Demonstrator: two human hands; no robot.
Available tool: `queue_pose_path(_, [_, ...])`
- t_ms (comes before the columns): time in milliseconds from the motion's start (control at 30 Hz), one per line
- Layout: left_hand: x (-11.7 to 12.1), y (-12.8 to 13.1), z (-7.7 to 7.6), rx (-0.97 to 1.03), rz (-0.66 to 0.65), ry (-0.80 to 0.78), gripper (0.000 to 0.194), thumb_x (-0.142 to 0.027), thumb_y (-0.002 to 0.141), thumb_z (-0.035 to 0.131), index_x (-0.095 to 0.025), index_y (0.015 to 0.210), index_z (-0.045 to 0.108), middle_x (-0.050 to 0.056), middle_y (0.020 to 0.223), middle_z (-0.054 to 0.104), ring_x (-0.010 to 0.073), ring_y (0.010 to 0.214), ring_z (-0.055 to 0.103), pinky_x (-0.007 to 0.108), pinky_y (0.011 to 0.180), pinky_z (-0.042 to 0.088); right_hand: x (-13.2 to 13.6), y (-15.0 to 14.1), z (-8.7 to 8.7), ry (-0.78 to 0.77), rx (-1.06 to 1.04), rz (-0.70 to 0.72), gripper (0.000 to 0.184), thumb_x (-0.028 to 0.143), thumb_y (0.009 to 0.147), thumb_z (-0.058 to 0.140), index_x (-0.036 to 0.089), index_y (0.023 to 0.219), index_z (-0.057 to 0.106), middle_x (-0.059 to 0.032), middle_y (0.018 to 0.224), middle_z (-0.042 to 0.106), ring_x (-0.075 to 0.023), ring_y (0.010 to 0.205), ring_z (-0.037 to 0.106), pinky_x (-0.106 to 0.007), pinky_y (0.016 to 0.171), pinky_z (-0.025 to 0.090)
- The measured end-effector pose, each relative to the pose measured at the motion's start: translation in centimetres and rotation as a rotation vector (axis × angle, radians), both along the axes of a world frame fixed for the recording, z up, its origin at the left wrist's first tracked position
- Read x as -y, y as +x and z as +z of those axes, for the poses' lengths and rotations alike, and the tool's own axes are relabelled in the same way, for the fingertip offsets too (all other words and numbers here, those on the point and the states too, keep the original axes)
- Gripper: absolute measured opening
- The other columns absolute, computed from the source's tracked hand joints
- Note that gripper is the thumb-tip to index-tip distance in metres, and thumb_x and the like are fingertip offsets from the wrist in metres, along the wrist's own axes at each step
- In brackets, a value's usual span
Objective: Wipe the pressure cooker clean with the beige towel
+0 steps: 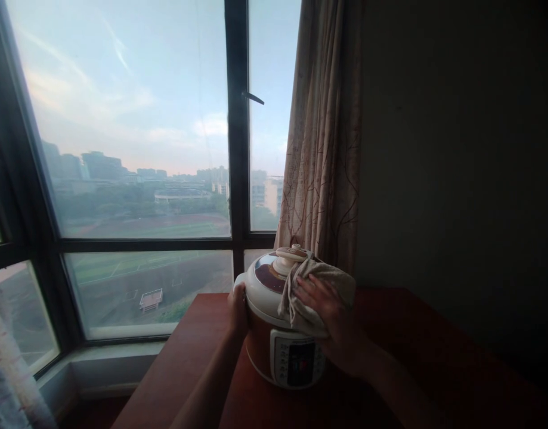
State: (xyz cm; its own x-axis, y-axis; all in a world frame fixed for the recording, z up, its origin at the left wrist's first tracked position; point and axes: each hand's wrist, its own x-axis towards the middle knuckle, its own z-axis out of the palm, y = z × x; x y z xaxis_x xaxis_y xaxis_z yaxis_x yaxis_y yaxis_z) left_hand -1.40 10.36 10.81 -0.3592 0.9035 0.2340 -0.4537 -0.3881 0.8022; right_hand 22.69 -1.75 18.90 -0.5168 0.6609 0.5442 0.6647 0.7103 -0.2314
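A white-and-brown electric pressure cooker [260, 339] stands upright on the red-brown table, its control panel [299, 360] turned toward me. My left hand [238, 310] is closed at the cooker's left side handle [240, 278]; part of the grip is hidden. A light grey-beige cloth [340, 280] drapes over the right part of the lid [262, 289], bunched near the lid's round knob [293, 254]. My right hand [325, 304] holds the cloth against the lid, fingers laid over it. The cooker's right side is covered by the cloth and my right hand.
The red-brown table [184, 351] extends to both sides of the cooker. Behind it hangs a patterned curtain [322, 137], beside a large dark-framed window [237, 179] with a handle. A dark wall [435, 149] is on the right. At lower left another light curtain [9, 357] hangs.
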Motion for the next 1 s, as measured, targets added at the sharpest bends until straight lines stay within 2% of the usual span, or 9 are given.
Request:
queue_pose_path(100, [0.2, 0.1, 0.3, -0.012, 0.005, 0.005, 0.035, -0.050, 0.068, 0.072, -0.017, 0.067, 0.061, -0.002, 0.063, 0.058, 0.0151, 0.061, 0.047, 0.027, 0.059, 0.041, 1.5, 0.5, -0.8, 0.004, 0.096, 0.135, 0.068, 0.023, 0.088, 0.056, 0.028, 0.153, 0.036, -0.0023, 0.164, 0.024, -0.0301, 0.153, 0.011, -0.058, 0.123, 0.011])
queue_pose_path(200, [0.4, 0.2, 0.6, -0.014, -0.003, 0.003, 0.034, -0.049, 0.067, 0.071, -0.017, 0.066, 0.060, -0.002, 0.062, 0.057, 0.0142, 0.060, 0.045, 0.027, 0.058, 0.041, 1.1, 1.8, -1.9, 0.065, 0.125, 0.160, 0.071, 0.020, 0.085, 0.057, 0.028, 0.152, 0.036, -0.0023, 0.165, 0.022, -0.0297, 0.153, 0.011, -0.056, 0.123, 0.012])
queue_pose_path(300, [0.5, 0.2, 0.8, -0.015, -0.018, -0.009, 0.033, -0.048, 0.066, 0.070, -0.017, 0.065, 0.059, -0.003, 0.061, 0.055, 0.0139, 0.060, 0.044, 0.027, 0.057, 0.040, -1.5, 3.7, -2.9, 0.117, -0.012, 0.108, 0.071, 0.023, 0.086, 0.056, 0.026, 0.154, 0.033, -0.0053, 0.165, 0.023, -0.0293, 0.152, 0.014, -0.056, 0.123, 0.017])
queue_pose_path(400, [0.6, 0.2, 0.9, -0.015, -0.023, -0.023, 0.030, -0.045, 0.067, 0.068, -0.018, 0.062, 0.055, -0.004, 0.057, 0.051, 0.0127, 0.057, 0.040, 0.026, 0.055, 0.038, -5.7, 5.3, -3.0, 0.108, -0.228, 0.080, 0.063, 0.026, 0.089, 0.053, 0.023, 0.151, 0.038, -0.0094, 0.159, 0.037, -0.0273, 0.149, 0.027, -0.054, 0.121, 0.026])
queue_pose_path(467, [0.6, 0.3, 1.0, -0.011, -0.015, -0.034, 0.029, -0.043, 0.068, 0.066, -0.020, 0.060, 0.051, -0.005, 0.055, 0.046, 0.0115, 0.054, 0.037, 0.025, 0.052, 0.036, -8.8, 5.7, -2.2, 0.063, -0.298, 0.046, 0.054, 0.029, 0.089, 0.055, 0.022, 0.142, 0.051, -0.0108, 0.150, 0.050, -0.0270, 0.143, 0.040, -0.051, 0.119, 0.031])
queue_pose_path(533, [0.7, 0.4, 1.1, -0.007, -0.006, -0.045, 0.029, -0.041, 0.069, 0.065, -0.020, 0.059, 0.047, -0.006, 0.054, 0.043, 0.0108, 0.053, 0.034, 0.025, 0.050, 0.034, -11.7, 5.5, -0.9, -0.036, -0.302, -0.066, 0.048, 0.026, 0.086, 0.058, 0.020, 0.133, 0.060, -0.0108, 0.141, 0.058, -0.0263, 0.136, 0.049, -0.048, 0.118, 0.034])
queue_pose_path(733, [0.4, 0.4, 0.8, -0.006, -0.023, -0.065, 0.028, -0.041, 0.071, 0.062, -0.021, 0.060, 0.047, -0.006, 0.053, 0.043, 0.0106, 0.052, 0.033, 0.025, 0.049, 0.033, -18.7, 3.6, 2.8, -0.233, -0.251, -0.195, 0.037, 0.014, 0.084, 0.062, 0.022, 0.120, 0.069, -0.0049, 0.116, 0.073, -0.0226, 0.114, 0.065, -0.034, 0.100, 0.049])
queue_pose_path(833, [0.4, 0.3, 0.6, -0.005, -0.026, -0.064, 0.027, -0.041, 0.072, 0.063, -0.020, 0.061, 0.050, -0.005, 0.054, 0.045, 0.0109, 0.053, 0.036, 0.024, 0.049, 0.033, -21.5, 2.8, 3.6, -0.333, -0.230, -0.324, 0.025, 0.023, 0.091, 0.063, 0.018, 0.115, 0.069, -0.0064, 0.112, 0.072, -0.0236, 0.107, 0.066, -0.037, 0.093, 0.053])
queue_pose_path(1000, [0.4, 0.1, 0.2, 0.012, -0.040, -0.082, 0.028, -0.044, 0.072, 0.066, -0.019, 0.064, 0.054, -0.005, 0.057, 0.050, 0.0119, 0.054, 0.041, 0.025, 0.053, 0.037, -24.9, 1.6, 4.2, -0.425, -0.173, -0.495, 0.036, 0.038, 0.094, 0.064, 0.018, 0.123, 0.060, -0.0085, 0.125, 0.061, -0.0232, 0.106, 0.064, -0.042, 0.088, 0.055])
